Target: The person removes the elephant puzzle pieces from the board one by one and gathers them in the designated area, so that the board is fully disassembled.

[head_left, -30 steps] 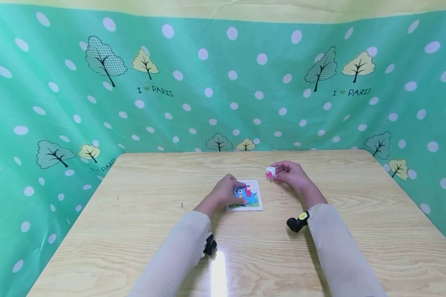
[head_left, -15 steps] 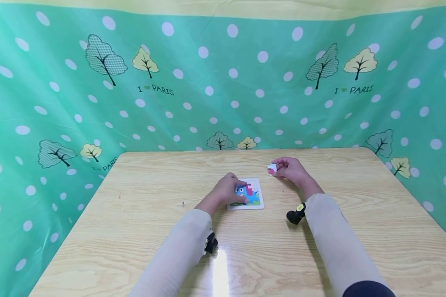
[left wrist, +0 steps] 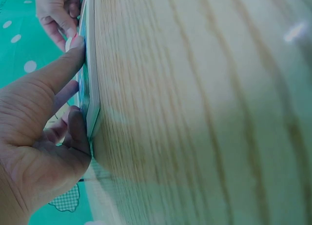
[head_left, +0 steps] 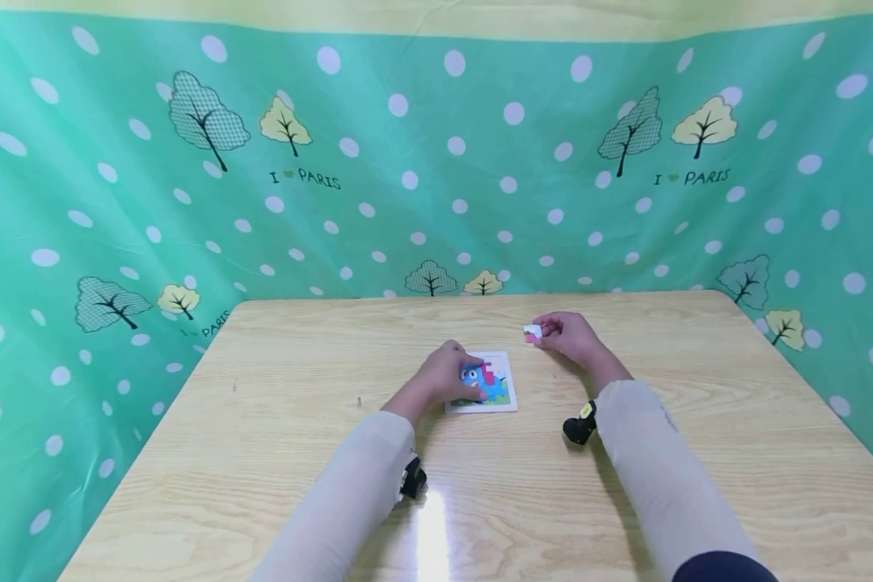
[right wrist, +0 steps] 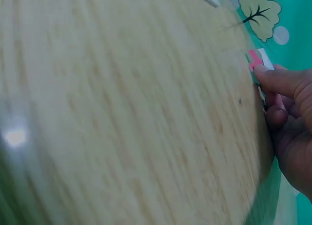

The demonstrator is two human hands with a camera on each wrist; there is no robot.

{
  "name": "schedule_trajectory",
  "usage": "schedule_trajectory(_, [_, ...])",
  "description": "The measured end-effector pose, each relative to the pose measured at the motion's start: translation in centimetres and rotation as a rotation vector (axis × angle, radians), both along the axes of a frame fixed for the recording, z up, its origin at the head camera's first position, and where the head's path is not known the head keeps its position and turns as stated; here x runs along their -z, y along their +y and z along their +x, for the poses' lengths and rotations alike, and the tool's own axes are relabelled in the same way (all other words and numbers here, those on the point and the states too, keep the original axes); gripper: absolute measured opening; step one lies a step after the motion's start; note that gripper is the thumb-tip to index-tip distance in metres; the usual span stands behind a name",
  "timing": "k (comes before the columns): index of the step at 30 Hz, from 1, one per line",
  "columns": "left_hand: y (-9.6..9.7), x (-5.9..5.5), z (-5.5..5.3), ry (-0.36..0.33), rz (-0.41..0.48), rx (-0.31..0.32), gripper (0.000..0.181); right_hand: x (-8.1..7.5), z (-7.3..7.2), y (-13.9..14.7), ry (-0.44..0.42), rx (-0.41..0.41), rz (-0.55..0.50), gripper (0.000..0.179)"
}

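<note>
A small square puzzle board (head_left: 511, 398) with a white border and a blue cartoon animal picture lies flat on the table. My left hand (head_left: 440, 374) rests on its left part, thumb and index finger spread apart and touching the picture; the left wrist view shows the other fingers by the board's edge. To the right and farther back, my right hand (head_left: 571, 335) pinches a pink-and-white puzzle piece (head_left: 532, 333) between thumb and fingers. In the right wrist view, the pink part of the puzzle piece (right wrist: 255, 59) sticks out past the thumb. The left fingers hide part of the picture.
The wooden table (head_left: 262, 453) reaches back to a green dotted curtain (head_left: 371, 202). A tiny dark mark or bit (head_left: 359, 401) lies left of the board. Black wrist devices (head_left: 579, 424) sit at both cuffs.
The puzzle piece has turned in my right fingers, and its pink area now shows lower and smaller. My left hand and the board have stayed in place; the head view has shifted slightly.
</note>
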State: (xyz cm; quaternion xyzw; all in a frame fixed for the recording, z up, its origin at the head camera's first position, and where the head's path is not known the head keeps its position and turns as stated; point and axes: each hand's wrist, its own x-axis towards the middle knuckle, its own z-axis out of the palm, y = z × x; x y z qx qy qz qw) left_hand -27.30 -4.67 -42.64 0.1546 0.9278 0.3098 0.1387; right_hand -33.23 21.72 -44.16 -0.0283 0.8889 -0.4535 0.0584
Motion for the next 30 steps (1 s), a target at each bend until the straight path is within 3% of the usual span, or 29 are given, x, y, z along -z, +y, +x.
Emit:
schedule_trajectory(11, [0.0,-0.1,0.2,0.027,-0.014,0.017,0.061,0.4,0.5,0.1,0.026,-0.003,0.060,0.039])
schedule_trajectory(21, [-0.1,0.1,0.0,0.014,0.000,0.005,0.062,0.1,1.4,0.0,0.035,0.001,-0.080,0.044])
schedule_trajectory(30, [0.0,0.0,0.0,0.017,-0.010,0.012,0.061,-0.1,2.3,0.1,0.065,-0.023,-0.126,0.043])
